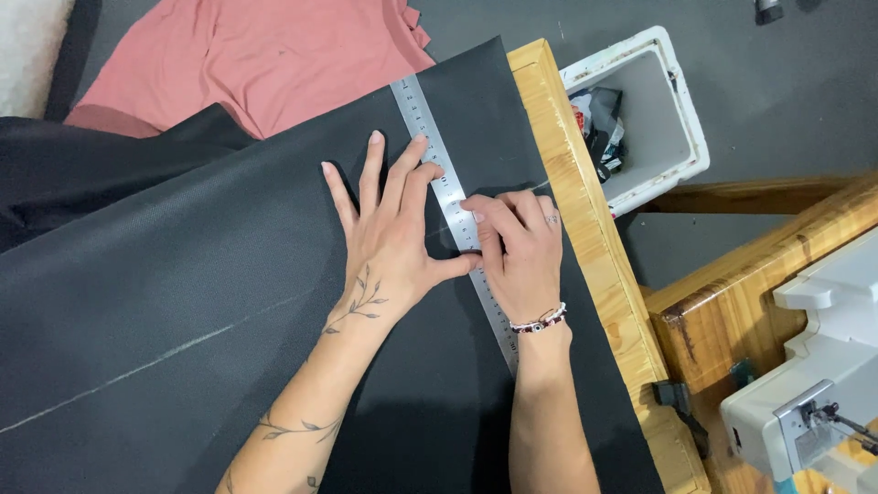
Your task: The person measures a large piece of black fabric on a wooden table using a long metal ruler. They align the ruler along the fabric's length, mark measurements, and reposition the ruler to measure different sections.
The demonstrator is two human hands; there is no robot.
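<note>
Your bare, tattooed arms

Your left forearm [311, 384] carries leafy vine tattoos; your right wrist wears 1 beaded bracelet [538, 321], plus 1 finger ring [552, 219].

A long steel ruler [455, 216] lies slantwise on a flat-spread sheet of black woven fabric [183, 302] — near the cloth's right edge — and a faint chalk line [155, 359] runs across the fabric.
</note>
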